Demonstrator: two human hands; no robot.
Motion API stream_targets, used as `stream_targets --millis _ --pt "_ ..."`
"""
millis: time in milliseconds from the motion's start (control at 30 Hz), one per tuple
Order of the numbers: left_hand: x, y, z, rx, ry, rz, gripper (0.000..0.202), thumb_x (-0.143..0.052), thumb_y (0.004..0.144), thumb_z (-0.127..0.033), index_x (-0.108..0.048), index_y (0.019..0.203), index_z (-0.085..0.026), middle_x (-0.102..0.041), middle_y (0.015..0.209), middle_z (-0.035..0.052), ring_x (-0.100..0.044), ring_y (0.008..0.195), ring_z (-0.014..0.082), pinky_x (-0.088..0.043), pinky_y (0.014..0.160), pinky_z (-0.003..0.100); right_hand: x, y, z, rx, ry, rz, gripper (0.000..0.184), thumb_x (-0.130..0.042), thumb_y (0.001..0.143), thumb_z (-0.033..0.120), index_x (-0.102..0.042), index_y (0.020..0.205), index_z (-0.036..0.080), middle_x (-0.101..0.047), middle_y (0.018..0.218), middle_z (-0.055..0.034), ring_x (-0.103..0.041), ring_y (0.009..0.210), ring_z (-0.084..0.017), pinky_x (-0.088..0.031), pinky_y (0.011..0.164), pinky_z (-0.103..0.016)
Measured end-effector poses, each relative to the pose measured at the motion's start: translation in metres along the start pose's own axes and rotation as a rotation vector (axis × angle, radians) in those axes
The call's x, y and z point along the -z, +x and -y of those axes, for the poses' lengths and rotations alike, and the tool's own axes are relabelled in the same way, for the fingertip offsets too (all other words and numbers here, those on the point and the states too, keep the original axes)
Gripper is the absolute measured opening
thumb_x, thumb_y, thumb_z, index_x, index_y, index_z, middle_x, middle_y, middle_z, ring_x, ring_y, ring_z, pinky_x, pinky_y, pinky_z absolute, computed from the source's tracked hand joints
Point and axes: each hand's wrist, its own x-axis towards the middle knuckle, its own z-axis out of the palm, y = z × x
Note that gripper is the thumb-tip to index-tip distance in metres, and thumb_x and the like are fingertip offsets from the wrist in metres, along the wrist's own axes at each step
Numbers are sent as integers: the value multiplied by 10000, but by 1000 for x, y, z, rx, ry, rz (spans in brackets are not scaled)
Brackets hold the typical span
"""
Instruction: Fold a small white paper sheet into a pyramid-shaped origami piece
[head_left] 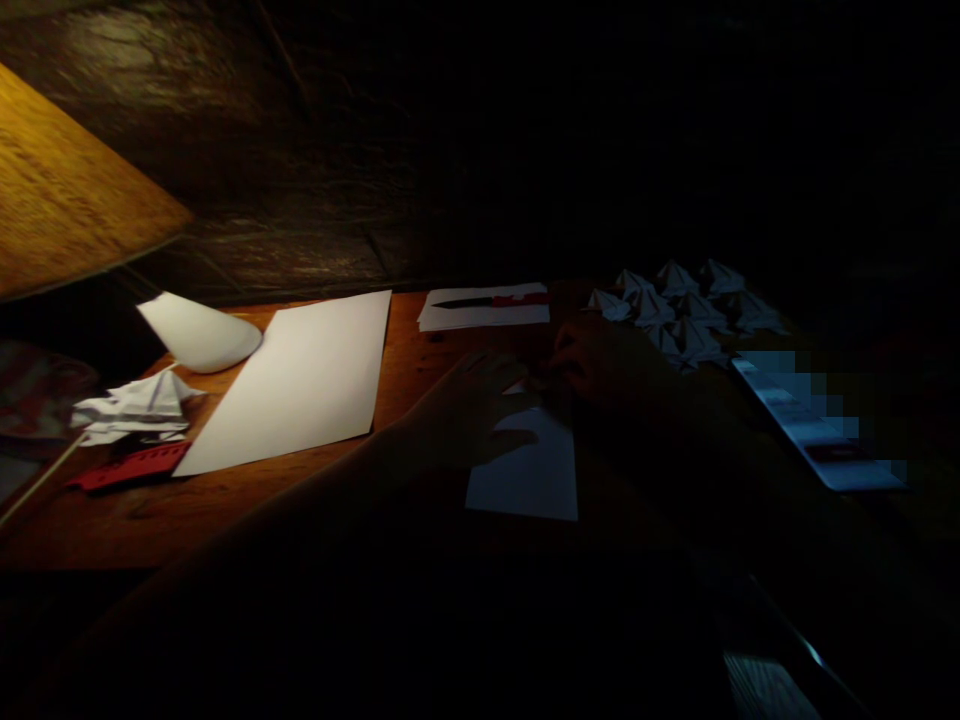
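Left fingers (514, 439) spread on paper (523, 485); right fingers (574, 366) curled at far end; grip unclear

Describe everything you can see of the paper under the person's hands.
The paper is a plain pale piece, tinted bluish in the dim light, with no marks that show. It lies on the wooden table, to the right of the large white sheet. Its near edge and both near corners are clear, and that part looks flat. The left hand rests over its left side, fingers spread. The right hand is at its far end, where darkness hides any fold.
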Motion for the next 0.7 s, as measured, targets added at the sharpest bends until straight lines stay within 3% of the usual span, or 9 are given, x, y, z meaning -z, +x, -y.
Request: stream_targets --millis 333,500,700 --pt "10 0 6 17 -109 0 379 -632 980 -517 -725 1241 -258 -672 1195 98 -583 1162 298 -461 1019 489 3 -2 3 -67 -26 21 372 -508 1015 408 -832 1086 240 -750 1152 -101 -680 997 -263 -472 760 -353" --pt "16 0 9 29 -114 3 315 -618 982 -488 -733 1110 -225 -720 1071 69 -621 1103 269 -460 1011 461 5 -2 5 -68 -38 37 364 -497 1011 391 -825 1050 239 -746 1108 -94 -680 944 -254 -438 701 -341" --pt "21 0 11 53 -52 -41 311 -606 981 -479 -743 981 -200 -725 941 63 -645 997 260 -483 962 460 8 -4 4 -52 -36 65 379 -549 970 490 -808 1127 261 -733 1123 -88 -681 925 -260 -410 666 -338"
